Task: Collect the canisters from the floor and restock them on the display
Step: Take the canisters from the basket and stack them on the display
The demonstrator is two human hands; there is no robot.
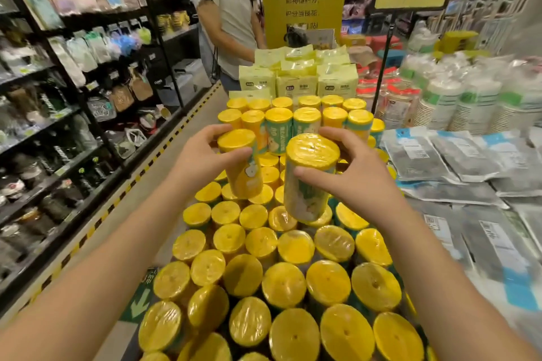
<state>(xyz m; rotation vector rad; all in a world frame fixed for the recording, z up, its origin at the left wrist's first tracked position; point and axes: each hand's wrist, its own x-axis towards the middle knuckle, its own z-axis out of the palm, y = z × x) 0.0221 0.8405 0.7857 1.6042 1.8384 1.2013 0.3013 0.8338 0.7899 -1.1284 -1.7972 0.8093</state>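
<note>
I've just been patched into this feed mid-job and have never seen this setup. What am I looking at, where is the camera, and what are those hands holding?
There is no machine here. These are a person's two bare hands, filmed by one wide-angle camera worn on their head, looking forward and down. The lens bends the edges, so the forearms look stretched.

The left hand grips the left canister, a yellow-lidded tube. The right hand grips the right canister, tilted toward the camera. Both are held above the display canisters, which stand packed lid-up in rows, with a taller rear stack behind.

To the right lie grey packets and stacks of paper cups. Shelves line the left side. Another person stands beyond the display.
</note>
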